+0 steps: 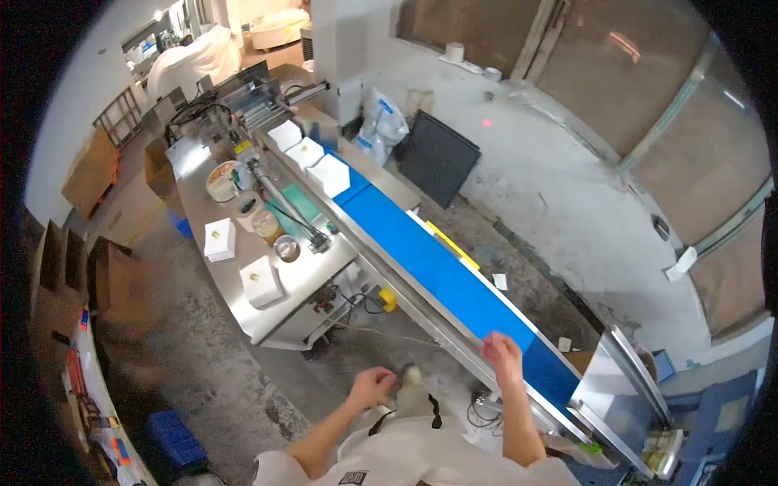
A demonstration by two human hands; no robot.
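Observation:
My right hand (504,358) hovers at the near edge of a blue conveyor belt (438,267), its fingers curled in and nothing seen in them. Close in front of my body is my left hand (373,389), loosely bent with fingers and thumb apart, holding nothing that I can see. Farther up the belt, away from both hands, several white boxes (330,176) sit in a row by the machine. Two white stacks or boxes (261,282) with small gold marks lie on the steel table (312,279) left of the belt.
Tape rolls and small tubs (265,223) stand on the steel table. A metal chute (612,385) slopes off the belt's near end. A dark panel (438,158) leans on the wall beside white bags (382,125). Cardboard boxes (113,283) and a blue crate (176,437) stand left.

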